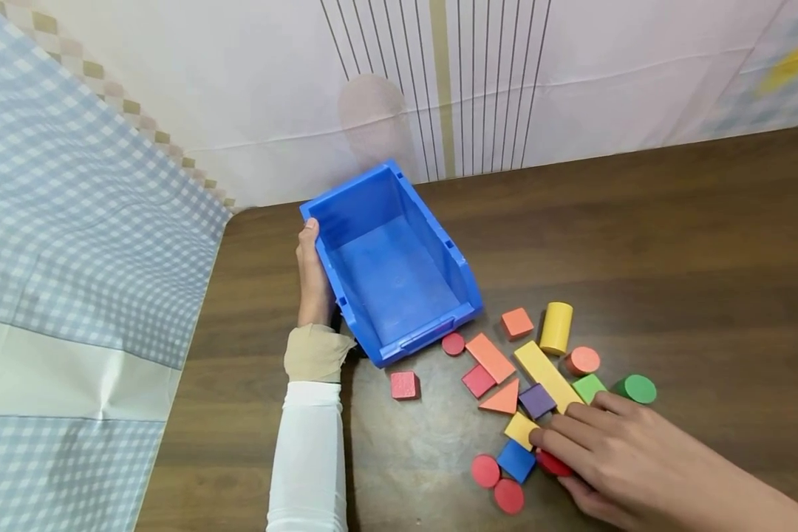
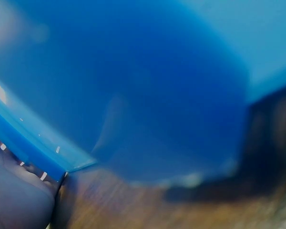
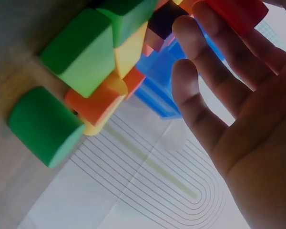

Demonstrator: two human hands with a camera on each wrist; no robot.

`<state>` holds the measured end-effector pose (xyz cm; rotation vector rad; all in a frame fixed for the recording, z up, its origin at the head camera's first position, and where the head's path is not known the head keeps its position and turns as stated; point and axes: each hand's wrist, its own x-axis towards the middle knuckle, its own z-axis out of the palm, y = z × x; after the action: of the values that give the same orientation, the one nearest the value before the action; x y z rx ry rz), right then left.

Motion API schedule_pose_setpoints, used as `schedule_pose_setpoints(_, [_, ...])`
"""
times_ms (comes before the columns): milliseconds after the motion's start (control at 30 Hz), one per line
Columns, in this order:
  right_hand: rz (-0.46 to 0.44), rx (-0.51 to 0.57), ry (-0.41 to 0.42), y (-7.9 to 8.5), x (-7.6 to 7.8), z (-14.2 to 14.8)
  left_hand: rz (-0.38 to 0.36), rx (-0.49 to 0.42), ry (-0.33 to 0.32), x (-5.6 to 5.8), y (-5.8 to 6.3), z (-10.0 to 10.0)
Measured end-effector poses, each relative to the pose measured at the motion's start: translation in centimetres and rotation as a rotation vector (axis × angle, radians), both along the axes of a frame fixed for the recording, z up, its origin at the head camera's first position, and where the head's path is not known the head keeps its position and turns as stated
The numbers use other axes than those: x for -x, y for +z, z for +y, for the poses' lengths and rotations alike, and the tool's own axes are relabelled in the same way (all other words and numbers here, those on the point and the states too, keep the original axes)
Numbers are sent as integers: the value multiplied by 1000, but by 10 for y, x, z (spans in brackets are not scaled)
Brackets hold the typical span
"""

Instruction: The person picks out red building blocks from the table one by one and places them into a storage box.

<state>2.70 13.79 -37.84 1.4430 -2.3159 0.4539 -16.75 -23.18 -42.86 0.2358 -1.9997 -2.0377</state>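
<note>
On the left, my left hand [image 1: 311, 277] grips the side wall of a blue plastic bin [image 1: 399, 284], thumb over the rim. The bin has nothing inside and is tilted toward the blocks; its blue wall [image 2: 157, 86] fills most of the left wrist view. At the lower right, my right hand [image 1: 628, 458] pinches a red block [image 1: 553, 463] between thumb and index finger, partly hidden by the hand. The other fingers [image 3: 183, 78] spread beside it in the right wrist view. Close by are a yellow block [image 1: 521, 431], a blue block [image 1: 516, 460] and a green block [image 1: 588, 387].
Several wooden blocks lie scattered on the brown table [image 1: 638, 251]: a yellow cylinder [image 1: 556, 328], a green cylinder [image 1: 636, 389], a purple block [image 1: 537, 400], an orange triangle [image 1: 502, 397], red discs [image 1: 485, 471] and a red cube [image 1: 404, 385]. A patterned cloth [image 1: 259, 96] hangs behind.
</note>
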Motion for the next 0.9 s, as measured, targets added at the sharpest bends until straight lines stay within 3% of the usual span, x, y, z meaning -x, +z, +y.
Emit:
schedule_pose_setpoints(333, [53, -18, 10, 12, 4, -5, -36, 9, -7, -3, 1, 0])
schedule_pose_setpoints(633, [25, -50, 16, 19, 5, -8, 14, 20, -18, 0, 0, 1])
schedule_pose_setpoints(900, [45, -43, 27, 25, 9, -12, 13, 35, -17, -1, -1, -1])
